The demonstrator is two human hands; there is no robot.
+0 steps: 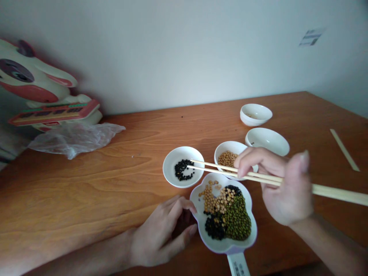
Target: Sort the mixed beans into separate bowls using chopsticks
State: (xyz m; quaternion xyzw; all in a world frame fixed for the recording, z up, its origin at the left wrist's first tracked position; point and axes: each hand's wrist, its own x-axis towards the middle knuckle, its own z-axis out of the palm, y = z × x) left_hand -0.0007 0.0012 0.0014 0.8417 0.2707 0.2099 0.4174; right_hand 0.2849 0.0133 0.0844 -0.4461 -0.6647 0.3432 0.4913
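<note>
My right hand (283, 184) is closed around a pair of pale wooden chopsticks (339, 194). Their tips reach over a white bowl (169, 170) of black beans (181, 166); whether a bean is between them I cannot tell. My left hand (166, 230) has curled fingers and thumb at the left rim of a flower-shaped dish with a handle (224, 248). In that dish lie green mung beans (238, 222), yellow soybeans (211, 203) and black beans, partly mixed along their borders. Behind it, a white bowl (219, 149) of soybeans is partly hidden by my right hand.
Two more white bowls stand at the back right, the nearer one (267, 140) with a few dark specks, the farther one (255, 115) with a little inside. A pale strip (345, 149) lies far right. A clear plastic bag (77, 138) and cow-shaped toy keyboard (57, 113) are left.
</note>
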